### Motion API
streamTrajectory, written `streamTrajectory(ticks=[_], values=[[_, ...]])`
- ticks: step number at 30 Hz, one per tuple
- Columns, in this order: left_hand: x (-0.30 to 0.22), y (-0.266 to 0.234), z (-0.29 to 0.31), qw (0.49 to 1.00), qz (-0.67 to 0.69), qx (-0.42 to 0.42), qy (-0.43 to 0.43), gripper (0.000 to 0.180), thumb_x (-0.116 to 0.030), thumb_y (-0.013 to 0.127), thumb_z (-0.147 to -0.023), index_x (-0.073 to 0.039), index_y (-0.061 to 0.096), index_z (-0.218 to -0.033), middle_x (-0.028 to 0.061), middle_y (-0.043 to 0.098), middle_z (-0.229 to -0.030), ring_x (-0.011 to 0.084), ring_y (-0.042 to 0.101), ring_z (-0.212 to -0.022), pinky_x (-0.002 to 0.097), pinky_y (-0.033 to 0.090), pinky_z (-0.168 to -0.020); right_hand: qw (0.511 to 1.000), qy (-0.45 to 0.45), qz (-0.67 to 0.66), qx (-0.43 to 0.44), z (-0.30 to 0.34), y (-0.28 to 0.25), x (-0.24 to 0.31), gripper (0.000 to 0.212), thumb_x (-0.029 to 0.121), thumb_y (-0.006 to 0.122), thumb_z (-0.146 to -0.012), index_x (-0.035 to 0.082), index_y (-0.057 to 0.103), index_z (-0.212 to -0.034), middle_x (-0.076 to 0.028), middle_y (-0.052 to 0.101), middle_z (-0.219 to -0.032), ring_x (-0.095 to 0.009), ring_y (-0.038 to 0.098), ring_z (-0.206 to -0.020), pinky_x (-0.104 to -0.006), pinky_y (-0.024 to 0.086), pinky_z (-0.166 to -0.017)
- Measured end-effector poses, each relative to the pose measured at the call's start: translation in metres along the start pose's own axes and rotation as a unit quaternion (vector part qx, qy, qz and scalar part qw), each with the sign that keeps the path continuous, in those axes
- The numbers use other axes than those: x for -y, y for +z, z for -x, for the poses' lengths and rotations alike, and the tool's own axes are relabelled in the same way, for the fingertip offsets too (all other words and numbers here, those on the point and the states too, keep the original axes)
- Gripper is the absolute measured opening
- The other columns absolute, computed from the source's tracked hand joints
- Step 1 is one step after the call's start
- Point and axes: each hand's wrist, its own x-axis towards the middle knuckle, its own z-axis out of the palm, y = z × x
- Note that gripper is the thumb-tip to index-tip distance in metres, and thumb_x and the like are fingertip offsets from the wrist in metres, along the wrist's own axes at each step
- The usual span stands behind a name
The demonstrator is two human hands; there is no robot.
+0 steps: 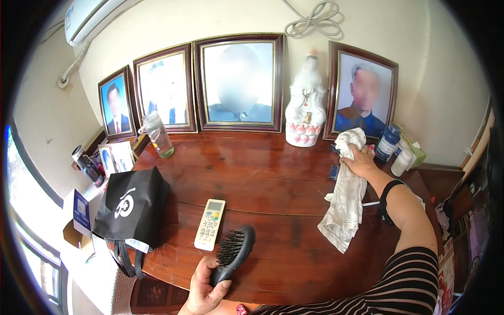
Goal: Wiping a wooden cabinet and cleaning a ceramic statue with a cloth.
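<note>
The left hand [206, 287] is gripping the handle of a black hairbrush [234, 253] at the near edge of the dark wooden counter [273, 173], its fingers wrapped round the handle and the bristled head pointing away and to the right, bristles facing left. The brush is hovering just above the wood, or resting on it; which one I cannot tell. Just left of the brush head a white remote control [210, 223] is lying flat on the counter, close to the brush but not touching it.

The right hand [359, 160] is reaching to the far right part of the counter, clutching a whitish cloth [346, 194]. The upper end of the cloth is bunching above the fingers, while the long rest is hanging down and trailing over the wood toward the near side. A black band [387, 199] is sitting on the right forearm, and a striped sleeve is covering the upper arm.

A black bag [134, 207] is standing at the left edge of the counter. Farther back, a clear bottle [157, 134] is leaning near framed portraits [239, 84] lined along the wall, and a white figurine [305, 107] is standing between two of the frames. A dark blue jar [388, 142] and a small white bottle [402, 163] are standing at the far right, just beyond the cloth-holding hand.
</note>
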Motion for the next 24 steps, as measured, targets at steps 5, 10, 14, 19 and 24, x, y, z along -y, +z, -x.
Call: streamTrajectory(ticks=[5, 10, 14, 19, 24], values=[[-0.002, -0.003, -0.002, 0.994, -0.106, 0.01, 0.019, 0.038, -0.02, 0.069, -0.089, -0.004, 0.048, -0.115, 0.0114, 0.053, -0.109, 0.0212, 0.051, -0.098, 0.0328, 0.04, -0.089, 0.999, -0.018, -0.004, 0.035, -0.004, 0.011, 0.0, 0.076, 0.059, 0.056, -0.088, 0.019, 0.033, -0.148, -0.036, 0.034, -0.142, -0.054, 0.029, -0.133, -0.0555, 0.022, -0.112], [-0.001, -0.003, -0.003, 0.99, -0.139, 0.009, 0.031, 0.035, -0.017, 0.071, -0.085, -0.003, 0.053, -0.111, 0.0078, 0.052, -0.094, 0.0189, 0.051, -0.081, 0.03, 0.044, -0.074, 0.975, -0.185, -0.089, 0.09, 0.02, 0.021, 0.028, 0.072, 0.052, 0.054, -0.092, 0.019, 0.026, -0.15, -0.037, 0.032, -0.143, -0.055, 0.026, -0.135, -0.0599, 0.025, -0.111], [-0.006, 0.001, -0.005, 0.993, -0.114, 0.002, 0.025, 0.033, -0.015, 0.07, -0.086, -0.003, 0.054, -0.11, 0.0063, 0.051, -0.092, 0.0175, 0.05, -0.08, 0.0292, 0.044, -0.073, 0.952, -0.264, -0.1, 0.119, 0.103, -0.009, 0.101, 0.067, 0.043, 0.059, -0.091, 0.023, 0.03, -0.147, -0.03, 0.029, -0.142, -0.048, 0.029, -0.134, -0.0606, 0.032, -0.107], [-0.003, -0.007, 0.002, 0.995, -0.1, -0.011, 0.026, 0.032, -0.011, 0.07, -0.085, -0.003, 0.053, -0.111, 0.0059, 0.052, -0.091, 0.0178, 0.049, -0.079, 0.0293, 0.043, -0.072, 0.897, -0.416, -0.102, 0.109, 0.218, -0.028, 0.165, 0.065, 0.03, 0.069, -0.087, 0.015, 0.035, -0.14, -0.03, 0.019, -0.149, -0.05, 0.018, -0.142, -0.0607, 0.035, -0.107], [0.002, -0.014, 0.007, 0.996, -0.064, -0.006, 0.054, 0.032, -0.011, 0.068, -0.087, -0.003, 0.054, -0.114, 0.0065, 0.052, -0.093, 0.018, 0.051, -0.08, 0.0302, 0.045, -0.073, 0.902, -0.402, -0.149, 0.053, 0.265, -0.04, 0.125, 0.063, 0.016, 0.075, -0.076, 0.016, 0.045, -0.131, -0.03, 0.035, -0.135, -0.052, 0.045, -0.121, -0.0541, 0.044, -0.099]])
